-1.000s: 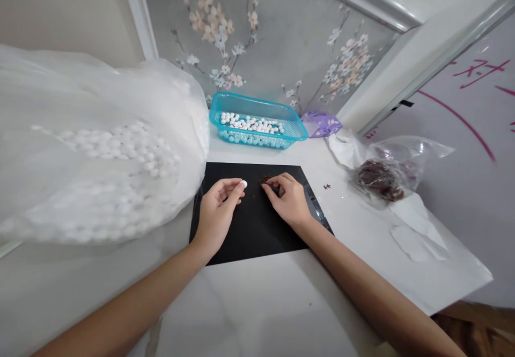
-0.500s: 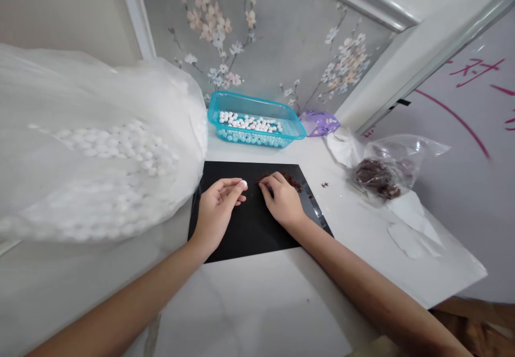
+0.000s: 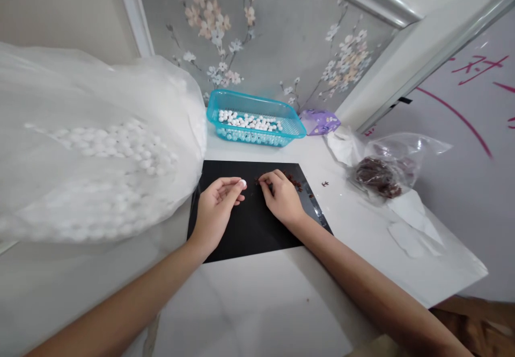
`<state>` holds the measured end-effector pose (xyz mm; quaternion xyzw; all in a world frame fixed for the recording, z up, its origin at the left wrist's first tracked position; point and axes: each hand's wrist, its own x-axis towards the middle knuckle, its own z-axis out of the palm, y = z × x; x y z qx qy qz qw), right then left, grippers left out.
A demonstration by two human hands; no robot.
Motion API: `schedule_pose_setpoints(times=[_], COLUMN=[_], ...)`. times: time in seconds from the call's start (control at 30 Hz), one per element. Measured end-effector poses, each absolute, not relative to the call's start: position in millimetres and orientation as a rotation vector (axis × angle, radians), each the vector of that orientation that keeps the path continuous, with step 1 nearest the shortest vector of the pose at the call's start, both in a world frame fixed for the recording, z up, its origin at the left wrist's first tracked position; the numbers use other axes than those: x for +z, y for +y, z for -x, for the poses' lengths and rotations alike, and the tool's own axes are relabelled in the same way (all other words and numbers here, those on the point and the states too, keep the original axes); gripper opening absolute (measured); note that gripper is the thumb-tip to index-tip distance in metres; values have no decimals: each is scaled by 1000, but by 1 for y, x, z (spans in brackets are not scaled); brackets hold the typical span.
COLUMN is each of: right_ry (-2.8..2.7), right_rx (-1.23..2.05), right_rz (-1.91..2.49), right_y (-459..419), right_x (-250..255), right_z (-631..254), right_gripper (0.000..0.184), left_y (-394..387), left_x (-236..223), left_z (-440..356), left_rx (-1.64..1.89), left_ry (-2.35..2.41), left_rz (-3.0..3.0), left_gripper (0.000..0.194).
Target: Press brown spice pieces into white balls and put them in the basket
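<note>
Between the thumb and fingers of my left hand point(image 3: 217, 207) a small white ball point(image 3: 243, 183) is pinched, held over the left part of a black mat point(image 3: 249, 228). My right hand point(image 3: 284, 199) rests at the near side of a pile of small dark brown pieces point(image 3: 295, 181) on the same mat. Its thumb and forefinger are pressed together at the pile's left end. Whatever lies between those fingertips is too small to make out.
A large translucent bag point(image 3: 100, 185) of white balls fills the left. Behind the mat stands a blue plastic basket point(image 3: 257, 138) with many white balls, beside a purple packet point(image 3: 319, 122). A clear bag point(image 3: 378, 177) of brown pieces and white paper point(image 3: 414, 217) lie right.
Both hands stay almost where they were, the left still pinching the white ball. The right fingertips shift very slightly at the brown pile.
</note>
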<state>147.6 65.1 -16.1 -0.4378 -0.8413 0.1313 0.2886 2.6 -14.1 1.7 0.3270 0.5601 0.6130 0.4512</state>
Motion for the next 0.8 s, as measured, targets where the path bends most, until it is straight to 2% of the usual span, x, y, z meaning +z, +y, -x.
schedule_pose_setpoints(times=[0.17,0.37,0.8], right_ry=[-2279,-2238,-1641], right_rx=[389,431,954], right_rz=[1166,1164,1044], right_y=[63,64,54], right_x=[-14,-14,-16], right_z=[-148,-149,-146], right_gripper=[18,12,14], left_y=[-14,-14,-13], left_x=[1,2,-3], left_z=[-2,-2,-2], left_rx=[1525,1513,1508], left_ry=[1373,1390,1405], left_rz=[-808,-809,-841], left_gripper=[29,29,35])
